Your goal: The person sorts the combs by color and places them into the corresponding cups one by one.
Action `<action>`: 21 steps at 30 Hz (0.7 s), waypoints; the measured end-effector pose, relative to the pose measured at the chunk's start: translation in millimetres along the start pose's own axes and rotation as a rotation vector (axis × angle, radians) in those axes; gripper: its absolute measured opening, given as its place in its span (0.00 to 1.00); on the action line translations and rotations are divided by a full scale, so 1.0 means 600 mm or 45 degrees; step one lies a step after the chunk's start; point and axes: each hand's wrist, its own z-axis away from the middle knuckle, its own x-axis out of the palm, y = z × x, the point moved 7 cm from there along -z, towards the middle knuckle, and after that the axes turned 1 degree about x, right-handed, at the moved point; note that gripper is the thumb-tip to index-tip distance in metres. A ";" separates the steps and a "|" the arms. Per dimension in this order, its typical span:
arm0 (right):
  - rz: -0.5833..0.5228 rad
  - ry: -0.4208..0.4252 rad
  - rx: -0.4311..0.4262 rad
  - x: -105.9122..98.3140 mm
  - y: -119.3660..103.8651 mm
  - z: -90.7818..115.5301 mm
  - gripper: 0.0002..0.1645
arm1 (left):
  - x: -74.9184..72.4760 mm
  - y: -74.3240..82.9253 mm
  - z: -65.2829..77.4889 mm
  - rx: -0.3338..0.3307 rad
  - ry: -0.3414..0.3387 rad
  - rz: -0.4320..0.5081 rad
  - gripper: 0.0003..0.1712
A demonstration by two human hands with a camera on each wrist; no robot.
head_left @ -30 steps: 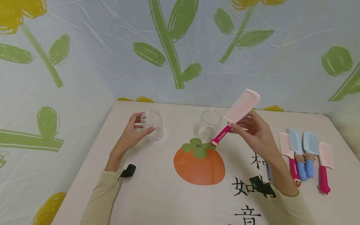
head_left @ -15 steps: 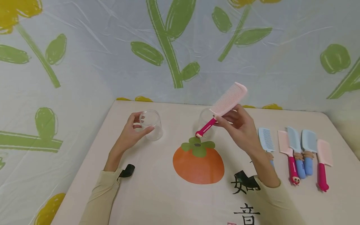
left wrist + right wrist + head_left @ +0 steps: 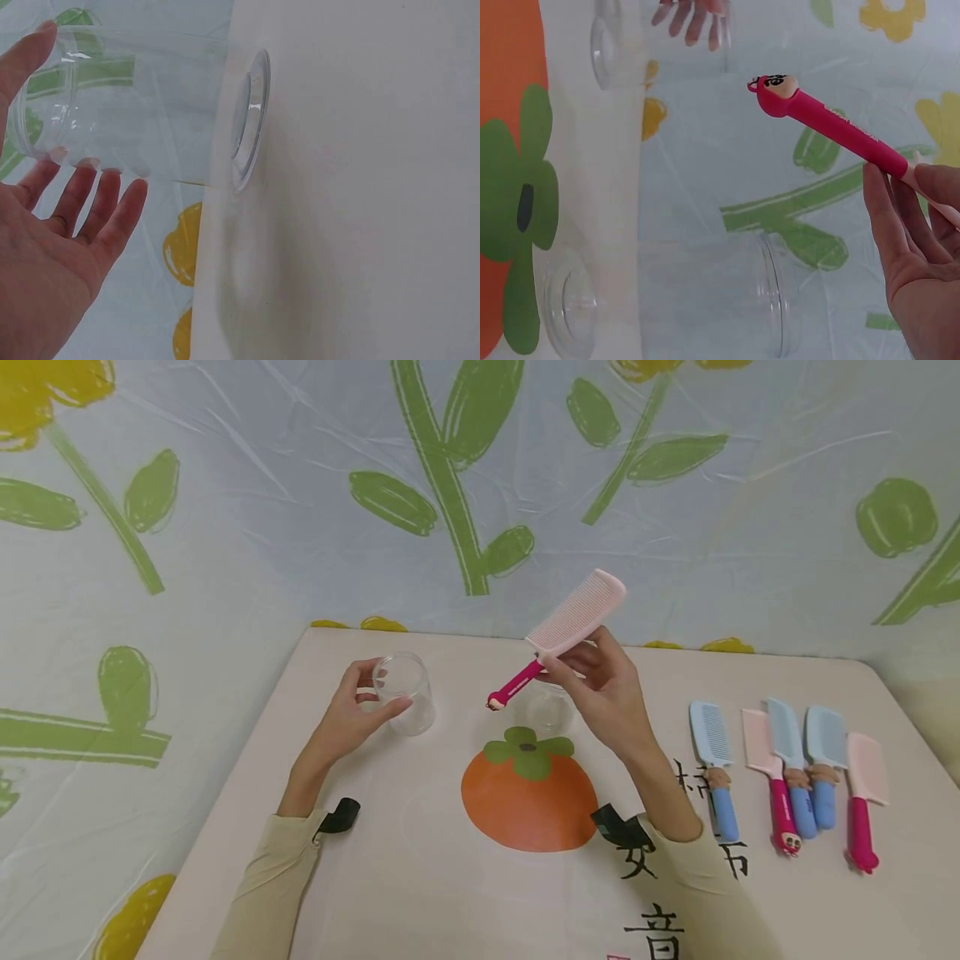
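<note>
My left hand [image 3: 347,720] holds a clear cup [image 3: 414,717] near its rim, thumb on one side and fingers on the other. That cup stands upright on the table, and its open top shows in the left wrist view. My right hand [image 3: 609,700] pinches a pink comb [image 3: 577,612] where the teeth section meets the magenta handle [image 3: 847,133]. The comb is tilted in the air, its handle end with a small figure head pointing down and left toward the held cup. A second clear cup [image 3: 549,714] stands below the right hand, partly hidden by it.
On the right of the table [image 3: 420,877] lie a blue comb [image 3: 711,735], a pink comb [image 3: 763,743], another blue one [image 3: 786,735], a blue brush [image 3: 827,739] and a pink one [image 3: 867,768]. A printed persimmon [image 3: 528,806] marks the middle. A flowered sheet [image 3: 300,527] hangs behind.
My right hand has carried the pink comb leftward, from right of the second cup to above it, with the handle end past it. The left hand and its cup stay in place.
</note>
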 end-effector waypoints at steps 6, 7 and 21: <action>-0.050 0.042 -0.038 0.021 0.009 -0.009 0.32 | 0.000 0.002 0.001 0.004 0.002 -0.012 0.44; -0.058 0.051 -0.044 0.025 0.010 -0.010 0.32 | 0.000 0.002 0.000 0.003 0.003 -0.015 0.44; -0.185 0.127 -0.157 0.076 0.021 -0.026 0.28 | 0.001 -0.001 0.002 -0.024 0.023 -0.035 0.45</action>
